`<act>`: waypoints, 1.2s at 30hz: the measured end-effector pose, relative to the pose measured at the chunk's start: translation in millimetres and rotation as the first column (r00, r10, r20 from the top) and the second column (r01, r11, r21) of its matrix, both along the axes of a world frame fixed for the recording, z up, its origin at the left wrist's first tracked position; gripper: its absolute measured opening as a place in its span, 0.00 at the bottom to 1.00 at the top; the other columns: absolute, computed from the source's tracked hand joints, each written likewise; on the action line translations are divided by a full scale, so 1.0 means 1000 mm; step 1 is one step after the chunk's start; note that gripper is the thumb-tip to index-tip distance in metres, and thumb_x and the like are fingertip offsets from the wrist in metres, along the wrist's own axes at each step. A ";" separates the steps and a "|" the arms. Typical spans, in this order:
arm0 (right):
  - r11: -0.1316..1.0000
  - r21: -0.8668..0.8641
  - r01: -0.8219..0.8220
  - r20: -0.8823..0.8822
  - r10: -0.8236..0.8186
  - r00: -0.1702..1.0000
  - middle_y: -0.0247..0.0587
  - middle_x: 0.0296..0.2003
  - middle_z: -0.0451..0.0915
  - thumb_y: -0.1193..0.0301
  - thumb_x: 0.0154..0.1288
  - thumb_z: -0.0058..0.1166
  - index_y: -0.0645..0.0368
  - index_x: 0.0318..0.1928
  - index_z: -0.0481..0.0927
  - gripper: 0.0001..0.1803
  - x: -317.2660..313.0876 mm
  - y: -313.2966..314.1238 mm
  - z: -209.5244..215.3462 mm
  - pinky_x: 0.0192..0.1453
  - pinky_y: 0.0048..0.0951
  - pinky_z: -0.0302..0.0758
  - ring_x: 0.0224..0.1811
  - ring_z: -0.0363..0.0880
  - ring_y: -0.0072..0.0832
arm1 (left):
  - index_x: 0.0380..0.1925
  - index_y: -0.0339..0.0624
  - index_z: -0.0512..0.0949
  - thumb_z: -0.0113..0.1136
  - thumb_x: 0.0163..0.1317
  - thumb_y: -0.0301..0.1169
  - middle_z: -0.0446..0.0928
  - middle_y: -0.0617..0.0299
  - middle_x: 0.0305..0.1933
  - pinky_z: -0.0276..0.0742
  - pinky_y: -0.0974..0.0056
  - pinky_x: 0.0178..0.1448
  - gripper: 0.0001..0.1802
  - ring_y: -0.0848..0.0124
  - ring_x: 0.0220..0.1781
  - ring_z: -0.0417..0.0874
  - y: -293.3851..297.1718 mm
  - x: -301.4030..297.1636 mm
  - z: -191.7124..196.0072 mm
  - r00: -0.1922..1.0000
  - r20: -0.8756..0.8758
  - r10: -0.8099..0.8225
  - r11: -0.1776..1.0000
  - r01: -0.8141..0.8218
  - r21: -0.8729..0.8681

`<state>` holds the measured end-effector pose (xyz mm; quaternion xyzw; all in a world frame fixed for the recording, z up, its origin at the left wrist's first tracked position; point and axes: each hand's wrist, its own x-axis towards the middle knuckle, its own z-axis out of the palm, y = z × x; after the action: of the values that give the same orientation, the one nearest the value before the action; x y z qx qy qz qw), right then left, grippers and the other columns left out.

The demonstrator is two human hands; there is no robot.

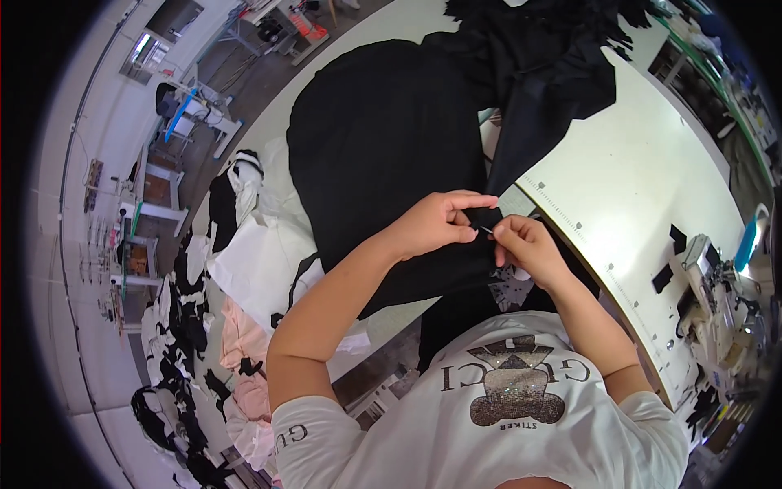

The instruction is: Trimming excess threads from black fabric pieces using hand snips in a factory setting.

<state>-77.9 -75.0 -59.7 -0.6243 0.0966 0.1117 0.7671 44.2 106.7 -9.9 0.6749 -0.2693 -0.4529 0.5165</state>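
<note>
A large piece of black fabric [391, 147] spreads over the left part of the table under my hands. My left hand [440, 222] is at its near right edge, index finger stretched out, the other fingers curled and the thumb bent by the cloth; its grip is partly hidden. Close beside it, my right hand [529, 248] pinches a thin, pale, pointed object [486, 231] between thumb and finger. That object is too small to name. Its tip points toward the left thumb. More black fabric [546, 90] lies bunched beyond, one tapering end hanging down toward my hands.
White cloth [261, 257] and pink cloth [244, 350] lie in piles on the left, among black and white scraps [179, 301]. A pale table board [635, 179] extends on the right, with a sewing machine [713, 285] at its edge. Other workstations [195, 114] stand far left.
</note>
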 end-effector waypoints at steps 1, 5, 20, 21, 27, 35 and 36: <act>1.000 -0.005 -0.005 -0.011 0.005 1.000 0.32 0.19 0.77 0.61 0.74 0.48 0.58 0.38 0.77 0.13 0.001 0.000 0.000 0.19 0.14 0.52 0.15 0.59 0.09 | 0.62 0.42 0.73 0.59 0.55 0.13 0.72 0.61 0.62 0.74 0.76 0.44 0.32 0.83 0.34 0.73 -0.001 -0.001 0.001 1.000 0.003 -0.015 1.000 0.015 -0.005; 0.998 0.062 0.022 0.007 -0.023 1.000 0.32 0.19 0.76 0.62 0.73 0.49 0.58 0.37 0.77 0.13 0.006 0.002 -0.005 0.19 0.15 0.51 0.15 0.59 0.10 | 0.64 0.42 0.70 0.58 0.54 0.12 0.71 0.61 0.64 0.74 0.76 0.43 0.35 0.83 0.34 0.72 -0.003 -0.004 0.001 0.999 0.040 -0.035 0.999 0.036 -0.010; 1.000 -0.015 0.012 0.206 -0.009 0.978 0.27 0.21 0.74 0.69 0.69 0.54 0.63 0.42 0.80 0.09 0.008 -0.008 0.013 0.28 0.16 0.62 0.23 0.66 0.10 | 0.65 0.40 0.68 0.60 0.56 0.14 0.66 0.58 0.64 0.78 0.70 0.54 0.34 0.73 0.50 0.79 0.001 -0.009 -0.014 0.999 0.040 -0.007 0.999 0.009 -0.044; 0.986 -0.163 0.017 0.251 0.025 0.968 0.27 0.22 0.75 0.71 0.68 0.55 0.63 0.42 0.80 0.08 0.014 -0.013 0.017 0.29 0.16 0.64 0.24 0.67 0.10 | 0.65 0.40 0.69 0.60 0.56 0.15 0.66 0.58 0.65 0.78 0.70 0.54 0.33 0.73 0.50 0.78 0.003 -0.009 -0.020 0.995 0.103 0.010 0.999 -0.006 -0.042; 0.811 -0.537 0.231 0.695 0.271 0.666 0.46 0.41 0.78 0.83 0.47 0.56 0.64 0.41 0.81 0.16 0.048 -0.044 0.038 0.45 0.36 0.76 0.43 0.79 0.44 | 0.49 0.40 0.81 0.62 0.56 0.20 0.79 0.51 0.52 0.77 0.64 0.54 0.19 0.59 0.50 0.82 -0.018 -0.028 0.008 0.616 0.786 0.053 0.995 0.031 -0.092; 0.676 -0.506 0.536 0.784 0.101 0.612 0.41 0.23 0.76 0.80 0.44 0.66 0.63 0.30 0.81 0.10 0.010 -0.063 0.120 0.27 0.30 0.69 0.23 0.75 0.37 | 0.64 0.44 0.64 0.73 0.45 0.23 0.61 0.53 0.67 0.66 0.55 0.70 0.44 0.55 0.69 0.66 -0.069 -0.025 0.019 0.538 0.752 0.381 0.911 -0.081 -0.404; 0.640 -0.469 0.609 0.836 0.101 0.539 0.40 0.20 0.74 0.79 0.43 0.68 0.62 0.29 0.82 0.10 0.004 -0.067 0.129 0.24 0.28 0.65 0.19 0.71 0.32 | 0.64 0.43 0.64 0.74 0.43 0.25 0.62 0.52 0.67 0.63 0.55 0.71 0.45 0.51 0.70 0.64 -0.091 -0.032 0.029 0.518 0.757 0.399 0.905 -0.089 -0.416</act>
<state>-73.6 -142.4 69.1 -0.8256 -0.1261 -0.3567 0.4187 12.5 15.8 19.2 0.7436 -0.4514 0.0478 0.4910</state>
